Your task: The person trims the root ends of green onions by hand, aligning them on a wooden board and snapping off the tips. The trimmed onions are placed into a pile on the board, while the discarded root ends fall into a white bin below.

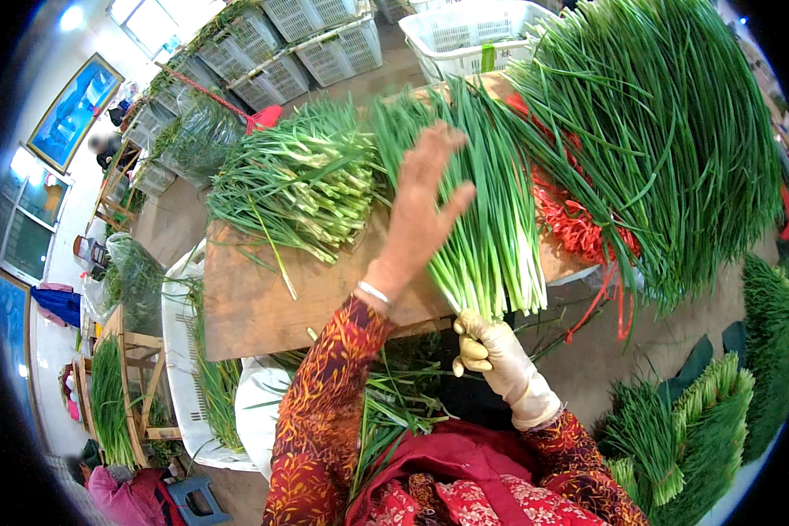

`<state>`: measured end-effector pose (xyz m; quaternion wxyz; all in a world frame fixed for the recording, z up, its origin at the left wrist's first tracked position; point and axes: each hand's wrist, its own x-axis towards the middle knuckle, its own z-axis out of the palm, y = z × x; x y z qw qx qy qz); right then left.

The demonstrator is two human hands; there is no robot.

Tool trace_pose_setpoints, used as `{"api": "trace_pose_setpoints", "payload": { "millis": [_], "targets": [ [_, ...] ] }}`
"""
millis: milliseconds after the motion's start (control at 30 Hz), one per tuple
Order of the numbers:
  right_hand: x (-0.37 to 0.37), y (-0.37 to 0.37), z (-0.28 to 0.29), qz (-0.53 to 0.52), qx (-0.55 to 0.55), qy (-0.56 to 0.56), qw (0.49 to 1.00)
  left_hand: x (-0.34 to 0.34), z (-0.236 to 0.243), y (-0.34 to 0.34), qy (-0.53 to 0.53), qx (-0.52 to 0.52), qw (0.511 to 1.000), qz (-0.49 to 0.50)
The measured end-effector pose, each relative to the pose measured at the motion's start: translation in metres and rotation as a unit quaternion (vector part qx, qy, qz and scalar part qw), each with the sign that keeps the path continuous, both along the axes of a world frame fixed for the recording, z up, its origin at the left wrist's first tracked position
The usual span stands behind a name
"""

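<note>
My bare left hand (425,202), slightly blurred, is over long green chives (500,219) lying on the wooden board (259,324), its fingers extended and apart. My gloved right hand (495,364) is at the board's front edge, fingers curled round the white lower ends of some chive stems; their exact number is hidden. A pile of shorter, paler-ended chives (298,175) lies to the left. At the right a large heap of long chives (649,131) lies over red ties (570,219), some dangling past the edge.
Stacked white crates (333,53) and a white basket (421,31) stand behind. Below left is a large white basket (180,298) with greens, beside wooden stands (153,386) and a stool (197,500). Chive bundles (701,438) lie low right. Another person (105,153) is at the far left.
</note>
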<state>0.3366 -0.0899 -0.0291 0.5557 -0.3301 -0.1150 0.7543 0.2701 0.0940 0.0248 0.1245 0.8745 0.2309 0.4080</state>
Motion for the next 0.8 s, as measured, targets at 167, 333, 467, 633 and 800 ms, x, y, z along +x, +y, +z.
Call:
{"api": "trace_pose_setpoints", "payload": {
  "millis": [167, 333, 467, 633, 800],
  "targets": [
    [0.004, -0.002, -0.005, -0.006, 0.007, 0.011, 1.000, -0.009, -0.034, -0.031, 0.209, 0.045, 0.972, -0.097],
    [0.026, -0.016, 0.001, 0.127, -0.012, -0.027, 0.991, -0.013, -0.042, -0.026, 0.167, 0.003, 0.980, -0.105],
    [0.053, -0.048, 0.016, 0.119, -0.070, -0.411, 0.901, -0.032, -0.033, -0.029, 0.134, 0.007, 0.989, -0.053],
    [0.081, -0.057, 0.014, -0.152, 0.023, -0.452, 0.879, -0.054, -0.038, -0.066, -0.064, -0.164, 0.984, 0.023],
    [0.078, -0.029, 0.005, -0.140, -0.002, -0.517, 0.844, -0.034, -0.052, -0.089, -0.128, -0.266, 0.953, 0.072]
  ]
}}
